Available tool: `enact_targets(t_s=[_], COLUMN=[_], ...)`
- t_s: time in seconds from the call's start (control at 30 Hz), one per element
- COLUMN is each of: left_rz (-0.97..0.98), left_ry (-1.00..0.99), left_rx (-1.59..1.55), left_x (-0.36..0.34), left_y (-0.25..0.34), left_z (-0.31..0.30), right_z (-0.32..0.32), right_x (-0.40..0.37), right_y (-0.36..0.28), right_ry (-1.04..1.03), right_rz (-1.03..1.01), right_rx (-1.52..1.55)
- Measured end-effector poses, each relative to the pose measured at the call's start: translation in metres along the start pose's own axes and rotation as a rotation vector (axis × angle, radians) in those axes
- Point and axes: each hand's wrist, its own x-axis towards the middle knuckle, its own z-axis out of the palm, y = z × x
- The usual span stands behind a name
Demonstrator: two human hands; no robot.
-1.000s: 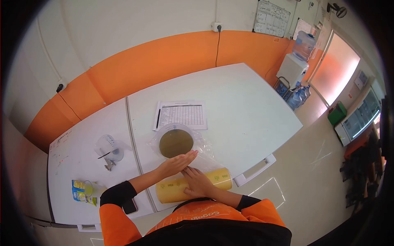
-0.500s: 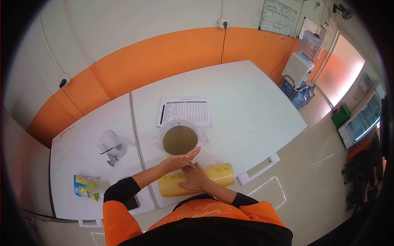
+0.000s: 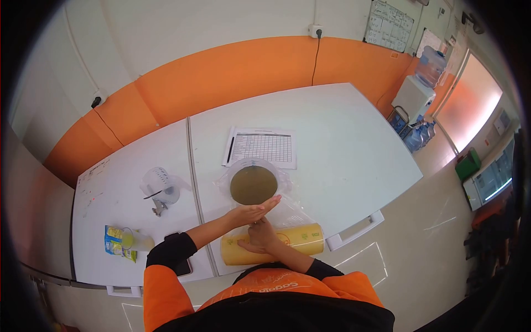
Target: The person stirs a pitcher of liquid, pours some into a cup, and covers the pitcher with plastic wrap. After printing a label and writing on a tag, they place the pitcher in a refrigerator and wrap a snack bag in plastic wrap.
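A wide round tub [image 3: 227,191] with a brown, flat-looking surface inside [image 3: 253,185] stands on the table, clear plastic film [image 3: 287,206] spread around it. Just in front lies a thick yellow roll of cling film [image 3: 303,239], with the film running from it toward the tub. My left hand [image 3: 255,212] is stretched out flat at the tub's near edge, fingers straight and together. Below it, my right hand [image 3: 261,234] rests against the roll with the thumb apart; its fingertips are partly hidden beneath the left hand.
Behind the tub lie a printed form [image 3: 271,146] and a pen [image 3: 230,149]. Leftward are a clear measuring jug [image 3: 157,182], a small metal object [image 3: 159,208], yellow-blue packets [image 3: 114,241], a cup [image 3: 141,242] and a dark phone [image 3: 183,268]. A seam divides the white tables [image 3: 343,149].
My right hand has shifted slightly up the roll, its fingers drawn closer together under the left hand. The left hand keeps its flat pose; the whole view has shifted a little.
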Motion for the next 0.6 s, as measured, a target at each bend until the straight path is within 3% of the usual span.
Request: enact_targets(t_s=[0.23, 0.33, 0.43, 0.53, 0.6], left_rz=[-0.006, -0.027, -0.034, -0.036, -0.047], left_ry=[0.082, 0.098, 0.095, 0.102, 0.117], left_rx=[-0.069, -0.143, -0.167, -0.226, -0.282], left_x=[-0.002, -0.002, -0.001, -0.002, -0.003], left_y=[-0.009, -0.009, -0.011, -0.019, -0.02], left_z=[0.012, 0.01, 0.005, 0.001, -0.002], right_z=[-0.005, -0.001, -0.013, -0.002, 0.001], right_x=[-0.02, -0.03, -0.038, -0.031, -0.018], right_y=[-0.005, -0.012, -0.018, -0.015, -0.014], right_ry=[0.145, 0.351, 0.391, 0.327, 0.253], right_rz=[-0.105, -0.1, -0.081, 0.155, 0.323], right_rx=[0.143, 0.289, 0.422, 0.598, 0.467])
